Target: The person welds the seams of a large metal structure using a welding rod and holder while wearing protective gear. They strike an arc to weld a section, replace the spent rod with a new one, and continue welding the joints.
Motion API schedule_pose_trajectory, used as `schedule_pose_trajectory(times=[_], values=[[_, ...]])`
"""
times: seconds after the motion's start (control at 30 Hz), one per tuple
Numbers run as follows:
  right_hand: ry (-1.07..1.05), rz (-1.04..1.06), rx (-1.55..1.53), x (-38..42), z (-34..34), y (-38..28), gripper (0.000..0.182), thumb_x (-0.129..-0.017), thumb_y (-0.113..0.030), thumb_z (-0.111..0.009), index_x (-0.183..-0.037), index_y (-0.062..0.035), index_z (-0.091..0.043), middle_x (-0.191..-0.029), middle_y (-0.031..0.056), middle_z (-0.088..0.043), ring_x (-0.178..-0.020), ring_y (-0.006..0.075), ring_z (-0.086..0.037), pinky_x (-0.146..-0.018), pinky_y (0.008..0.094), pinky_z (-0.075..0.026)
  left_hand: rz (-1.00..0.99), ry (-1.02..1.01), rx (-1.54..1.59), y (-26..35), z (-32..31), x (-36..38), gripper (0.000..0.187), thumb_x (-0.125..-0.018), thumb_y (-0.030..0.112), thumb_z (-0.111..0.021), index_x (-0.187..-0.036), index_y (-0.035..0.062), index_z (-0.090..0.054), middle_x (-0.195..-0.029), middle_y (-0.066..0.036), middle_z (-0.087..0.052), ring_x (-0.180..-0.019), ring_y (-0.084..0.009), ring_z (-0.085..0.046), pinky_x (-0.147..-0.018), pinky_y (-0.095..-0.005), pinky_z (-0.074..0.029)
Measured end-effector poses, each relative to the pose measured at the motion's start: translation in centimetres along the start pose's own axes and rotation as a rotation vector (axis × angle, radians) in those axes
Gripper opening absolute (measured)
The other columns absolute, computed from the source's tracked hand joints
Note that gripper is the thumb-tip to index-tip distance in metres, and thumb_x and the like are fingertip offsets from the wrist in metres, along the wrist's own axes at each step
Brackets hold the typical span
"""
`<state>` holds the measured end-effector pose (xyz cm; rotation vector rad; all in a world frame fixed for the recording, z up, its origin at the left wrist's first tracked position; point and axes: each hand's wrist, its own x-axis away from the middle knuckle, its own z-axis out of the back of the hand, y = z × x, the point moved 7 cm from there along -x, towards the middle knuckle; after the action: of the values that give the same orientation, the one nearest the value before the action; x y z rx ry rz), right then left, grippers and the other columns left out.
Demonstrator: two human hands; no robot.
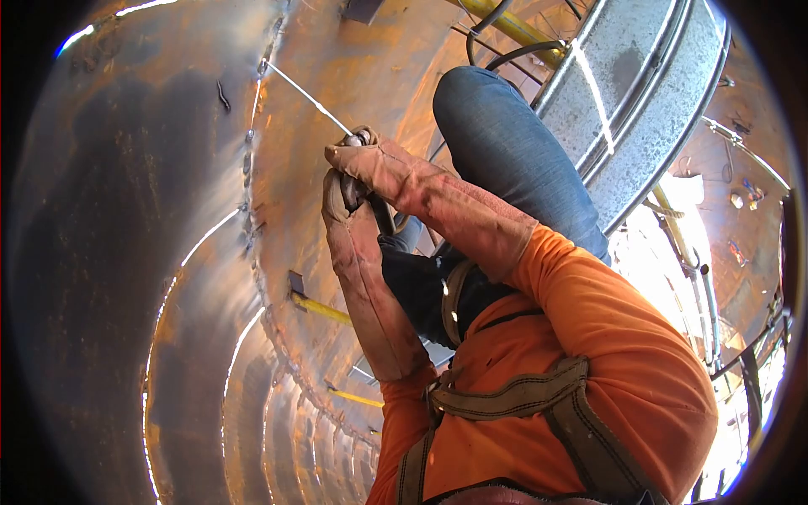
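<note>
Both my hands wear long leather welding gloves and are closed together around a dark electrode holder [353, 192]. My right hand [362, 154] wraps its upper end, and my left hand [341, 198] grips just below. A thin, pale welding rod [307, 98] sticks out from beside my right hand. Its far tip lies at the rough weld seam [249, 164] on the rusty curved steel wall [109, 210]. Behind the gloves, a thick cable [385, 217] hangs from the holder. The fingers are largely hidden by the folded leather.
My bent knee [497, 118] in jeans rests beside a galvanized metal plank [631, 76]. Yellow bars [324, 310] jut from the wall below the hands. Black cables [518, 55] loop near the top. Harness straps [513, 396] cross my orange shirt. Bright light shows through curved gaps.
</note>
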<state>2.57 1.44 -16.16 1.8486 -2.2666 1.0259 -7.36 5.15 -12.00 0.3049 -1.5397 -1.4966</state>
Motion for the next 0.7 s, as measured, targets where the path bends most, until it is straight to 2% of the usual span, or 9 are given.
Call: schedule_pose_trajectory(times=[0.13,0.2,0.23,0.3,0.43,0.5,0.57,0.6,0.7], values=[[0.011,-0.007,-0.014,0.1,0.0,-0.2,0.031,-0.095,-0.025,-0.070,-0.068,-0.0112,-0.062,-0.062,-0.0053,-0.054,-0.059,0.0070,-0.047,-0.056,0.0310,-0.040,0.066,0.016,0.068,1.2,-1.3,0.7,0.029,-0.105,0.015,-0.056,-0.131,0.0013,-0.059,-0.115,-0.010,-0.065,-0.106,-0.0184,-0.060,-0.090,-0.0321,-0.050],[0.036,-0.020,-0.004,0.3,-0.1,-0.4,0.031,-0.095,-0.025,-0.070,-0.068,-0.0111,-0.063,-0.063,-0.0051,-0.055,-0.059,0.0071,-0.047,-0.056,0.0310,-0.040,-0.068,0.018,-0.413,2.9,-1.9,1.2,0.030,-0.106,0.015,-0.056,-0.132,0.0015,-0.059,-0.116,-0.009,-0.065,-0.106,-0.0180,-0.060,-0.091,-0.0319,-0.050],[0.060,-0.035,0.006,0.4,-0.1,-0.4,0.030,-0.095,-0.025,-0.070,-0.069,-0.0110,-0.063,-0.063,-0.0050,-0.055,-0.059,0.0073,-0.047,-0.057,0.0311,-0.041,-0.068,0.019,-0.413,2.3,-1.4,1.0,0.030,-0.106,0.015,-0.056,-0.132,0.0015,-0.059,-0.116,-0.009,-0.065,-0.106,-0.0180,-0.060,-0.091,-0.0319,-0.050],[0.032,-0.030,0.036,0.3,0.2,-0.3,0.030,-0.095,-0.025,-0.070,-0.069,-0.0111,-0.063,-0.063,-0.0049,-0.055,-0.060,0.0076,-0.047,-0.057,0.0312,-0.041,0.050,-0.012,0.033,0.5,-0.6,0.3,0.031,-0.106,0.015,-0.056,-0.134,0.0021,-0.059,-0.116,-0.008,-0.065,-0.106,-0.0177,-0.061,-0.091,-0.0318,-0.050],[-0.015,-0.017,0.045,-0.2,0.1,0.0,0.027,-0.095,-0.025,-0.069,-0.073,-0.0100,-0.065,-0.065,-0.0043,-0.057,-0.060,0.0083,-0.050,-0.058,0.0314,-0.044,0.017,-0.029,0.098,0.5,-0.7,0.5,0.032,-0.105,0.014,-0.062,-0.135,0.0042,-0.058,-0.119,-0.006,-0.066,-0.112,-0.0134,-0.062,-0.096,-0.0287,-0.050],[0.051,-0.053,0.088,-0.2,0.0,-0.1,0.026,-0.095,-0.025,-0.069,-0.075,-0.0092,-0.065,-0.066,-0.0039,-0.058,-0.061,0.0085,-0.051,-0.059,0.0315,-0.044,-0.167,-0.003,-0.575,1.8,-0.7,0.9,0.037,-0.100,0.005,-0.064,-0.136,0.0054,-0.058,-0.122,-0.005,-0.067,-0.111,-0.0124,-0.063,-0.095,-0.0281,-0.051],[0.117,-0.087,0.131,0.2,0.1,-0.8,0.026,-0.095,-0.025,-0.069,-0.076,-0.0083,-0.066,-0.067,-0.0035,-0.060,-0.061,0.0088,-0.052,-0.059,0.0315,-0.045,-0.174,0.003,-0.416,3.0,-1.2,1.7,0.042,-0.097,0.005,-0.067,-0.139,0.0058,-0.057,-0.124,-0.004,-0.067,-0.111,-0.0140,-0.064,-0.096,-0.0295,-0.052],[0.102,-0.093,0.154,0.6,-0.2,-1.4,0.026,-0.095,-0.025,-0.069,-0.075,-0.0093,-0.065,-0.066,-0.0038,-0.058,-0.060,0.0084,-0.051,-0.057,0.0315,-0.043,-0.067,0.047,-0.502,2.3,-1.1,1.6,0.044,-0.097,0.003,-0.067,-0.139,0.0057,-0.057,-0.125,-0.004,-0.066,-0.113,-0.0146,-0.064,-0.097,-0.0302,-0.051],[0.054,-0.113,0.218,1.3,-0.9,-2.5,0.028,-0.094,-0.025,-0.067,-0.070,-0.0121,-0.063,-0.062,-0.0045,-0.054,-0.056,0.0072,-0.047,-0.052,0.0312,-0.036,-0.117,0.078,-0.504,1.2,-0.1,1.7,0.043,-0.097,0.004,-0.066,-0.140,0.0056,-0.057,-0.125,-0.005,-0.066,-0.115,-0.0150,-0.063,-0.097,-0.0311,-0.051]])
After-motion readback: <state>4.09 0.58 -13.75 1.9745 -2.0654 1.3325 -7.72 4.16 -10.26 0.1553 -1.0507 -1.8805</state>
